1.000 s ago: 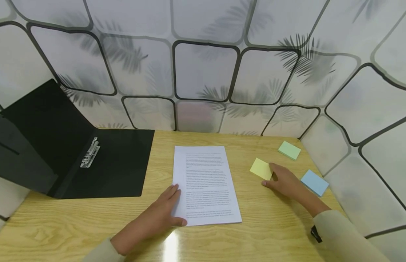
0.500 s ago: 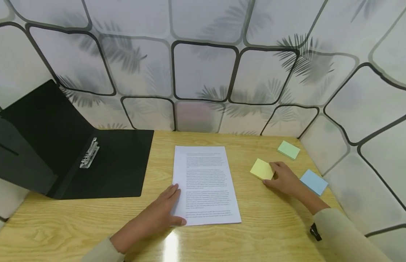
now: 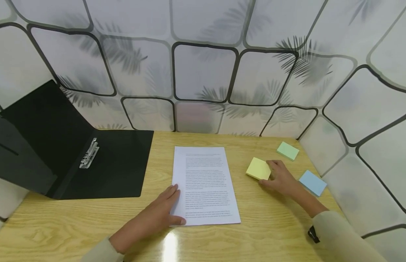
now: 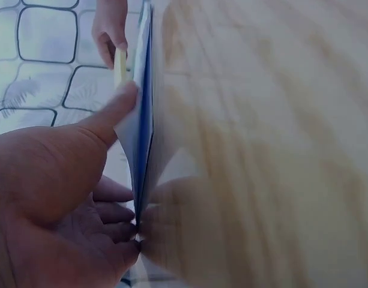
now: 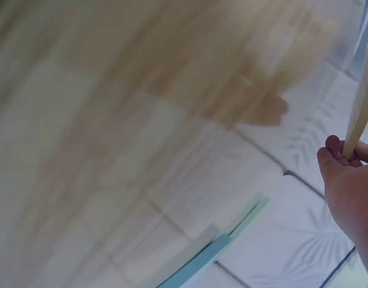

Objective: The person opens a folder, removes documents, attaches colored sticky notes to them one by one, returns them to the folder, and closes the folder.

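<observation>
My left hand [image 3: 160, 211] lies at the lower left corner of a stack of printed paper [image 3: 206, 185], thumb on its bottom edge and fingers along its left side. In the left wrist view the thumb rests over the sheets [image 4: 131, 132] and the other fingertips touch their edge. My right hand [image 3: 281, 178] pinches a yellow sticky note pad [image 3: 258, 168] by its right side, thumb in front and fingers behind. The right wrist view shows that pad [image 5: 359, 114] between thumb and fingers, raised off the table.
An opened black folder [image 3: 114, 163] with a metal clip [image 3: 90, 153] stands at the left, its cover tilted up. At the right lie a green pad [image 3: 287, 150] and a blue pad [image 3: 312, 183]. A patterned wall [image 3: 203, 72] rises behind the wooden table [image 3: 255, 236].
The right hand and the yellow pad have risen slightly and shifted a little to the left. My left hand has stayed at the paper's corner.
</observation>
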Available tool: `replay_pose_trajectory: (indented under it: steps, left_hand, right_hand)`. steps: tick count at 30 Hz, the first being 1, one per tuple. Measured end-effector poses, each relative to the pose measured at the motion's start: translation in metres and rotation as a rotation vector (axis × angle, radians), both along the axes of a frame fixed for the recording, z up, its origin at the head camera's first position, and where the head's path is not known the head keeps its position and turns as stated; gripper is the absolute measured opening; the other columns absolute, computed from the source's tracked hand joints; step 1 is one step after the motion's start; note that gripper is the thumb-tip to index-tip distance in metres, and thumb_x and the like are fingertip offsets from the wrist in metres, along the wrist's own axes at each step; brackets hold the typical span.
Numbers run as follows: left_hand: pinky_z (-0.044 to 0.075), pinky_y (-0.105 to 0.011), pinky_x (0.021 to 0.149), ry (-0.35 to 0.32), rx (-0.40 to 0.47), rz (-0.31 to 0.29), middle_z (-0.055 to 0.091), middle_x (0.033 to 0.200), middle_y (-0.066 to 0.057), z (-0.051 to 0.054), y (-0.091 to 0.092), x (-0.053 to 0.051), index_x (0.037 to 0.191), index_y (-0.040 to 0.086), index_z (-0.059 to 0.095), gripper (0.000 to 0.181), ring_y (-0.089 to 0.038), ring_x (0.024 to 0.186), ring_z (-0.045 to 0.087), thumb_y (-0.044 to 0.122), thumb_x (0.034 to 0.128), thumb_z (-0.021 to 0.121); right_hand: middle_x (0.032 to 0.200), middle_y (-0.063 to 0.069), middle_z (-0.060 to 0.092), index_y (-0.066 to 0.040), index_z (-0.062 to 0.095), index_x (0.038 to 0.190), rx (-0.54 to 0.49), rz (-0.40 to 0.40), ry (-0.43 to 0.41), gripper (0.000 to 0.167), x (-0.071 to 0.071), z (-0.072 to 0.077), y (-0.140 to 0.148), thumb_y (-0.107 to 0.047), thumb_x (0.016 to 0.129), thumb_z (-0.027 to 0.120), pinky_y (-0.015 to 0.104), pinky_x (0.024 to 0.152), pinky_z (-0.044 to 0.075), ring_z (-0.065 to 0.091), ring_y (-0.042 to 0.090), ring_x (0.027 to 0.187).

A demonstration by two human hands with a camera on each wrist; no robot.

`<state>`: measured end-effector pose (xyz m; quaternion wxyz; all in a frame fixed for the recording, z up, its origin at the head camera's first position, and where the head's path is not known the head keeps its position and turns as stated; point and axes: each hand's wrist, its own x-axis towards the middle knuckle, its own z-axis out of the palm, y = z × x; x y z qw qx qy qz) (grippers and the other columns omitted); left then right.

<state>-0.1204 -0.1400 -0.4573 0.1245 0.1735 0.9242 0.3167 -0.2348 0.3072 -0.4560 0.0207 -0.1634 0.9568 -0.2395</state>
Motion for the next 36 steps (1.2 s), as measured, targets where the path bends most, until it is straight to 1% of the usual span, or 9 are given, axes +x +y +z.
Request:
replay_pose_trajectory:
  steps: [5,9,12,16,21,24,28,31,36]
  left_hand:
    - [0.029,-0.053,0.119,-0.003,0.031,-0.001,0.023,0.165,-0.021,-0.001,-0.004,-0.007,0.153,-0.004,0.037,0.091,-0.037,0.152,0.024,0.042,0.0853,0.077]
    - [0.03,-0.053,0.119,-0.047,0.113,0.051,0.028,0.165,-0.014,0.002,-0.003,-0.016,0.154,0.004,0.039,0.078,-0.034,0.152,0.027,0.04,0.0926,0.071]
    - [0.035,-0.054,0.116,-0.077,0.252,0.096,0.039,0.16,-0.009,0.004,0.002,-0.024,0.153,0.01,0.044,0.066,-0.032,0.148,0.036,0.039,0.098,0.065]
    - [0.044,-0.048,0.11,-0.135,0.499,0.125,0.052,0.15,-0.01,0.004,0.015,-0.031,0.153,0.012,0.044,0.058,-0.028,0.137,0.051,0.037,0.1028,0.059]
    - [0.049,-0.038,0.106,-0.227,0.774,0.097,0.054,0.146,-0.02,0.005,0.034,-0.037,0.158,0.005,0.03,0.063,-0.031,0.13,0.059,0.03,0.1058,0.054]
    - [0.051,-0.036,0.104,-0.289,0.896,0.072,0.054,0.145,-0.022,0.006,0.043,-0.038,0.159,0.006,0.027,0.065,-0.031,0.129,0.06,0.029,0.1053,0.055]
    - [0.051,-0.033,0.103,-0.333,0.983,0.079,0.059,0.14,-0.018,0.008,0.049,-0.033,0.158,0.012,0.03,0.064,-0.028,0.126,0.06,0.028,0.1035,0.059]
    - [0.052,-0.03,0.101,-0.331,1.012,0.113,0.062,0.136,-0.018,0.008,0.051,-0.03,0.158,0.015,0.03,0.064,-0.026,0.123,0.063,0.025,0.103,0.06]
    - [0.053,-0.03,0.099,-0.314,1.039,0.153,0.06,0.137,-0.021,0.009,0.051,-0.029,0.157,0.012,0.033,0.059,-0.02,0.119,0.065,0.017,0.1039,0.058]
  right_hand:
    - [0.148,0.029,0.031,0.006,0.031,0.153,-0.075,0.007,-0.02,0.09,0.008,0.009,-0.02,-0.037,0.089,0.078,0.068,0.102,0.04,0.038,0.051,0.133]
    - [0.151,0.025,0.031,0.002,0.032,0.155,-0.124,0.018,-0.047,0.09,0.014,0.017,-0.046,-0.035,0.088,0.079,0.066,0.104,0.04,0.038,0.048,0.136]
    - [0.15,0.023,0.032,0.001,0.034,0.154,-0.148,0.04,-0.041,0.087,0.019,0.023,-0.068,-0.031,0.087,0.08,0.064,0.104,0.041,0.041,0.045,0.136]
    - [0.149,0.019,0.035,-0.001,0.037,0.153,-0.197,0.086,-0.028,0.086,0.028,0.026,-0.097,-0.029,0.085,0.081,0.06,0.105,0.043,0.044,0.04,0.134]
    - [0.147,0.015,0.038,-0.003,0.041,0.151,-0.265,0.148,-0.009,0.083,0.04,0.027,-0.13,-0.026,0.083,0.083,0.056,0.104,0.046,0.047,0.035,0.131]
    - [0.145,0.015,0.04,-0.003,0.043,0.15,-0.289,0.164,0.019,0.081,0.048,0.026,-0.146,-0.024,0.083,0.083,0.055,0.104,0.046,0.048,0.033,0.13]
    - [0.145,0.014,0.04,-0.005,0.043,0.15,-0.339,0.16,0.021,0.08,0.056,0.026,-0.162,-0.023,0.083,0.083,0.054,0.106,0.045,0.046,0.031,0.132]
    - [0.145,0.013,0.04,-0.004,0.042,0.151,-0.363,0.145,0.03,0.081,0.061,0.024,-0.169,-0.023,0.083,0.083,0.053,0.107,0.045,0.045,0.03,0.133]
    - [0.147,0.014,0.039,0.001,0.039,0.152,-0.349,0.127,0.045,0.085,0.065,0.022,-0.174,-0.025,0.084,0.083,0.052,0.107,0.044,0.043,0.03,0.135]
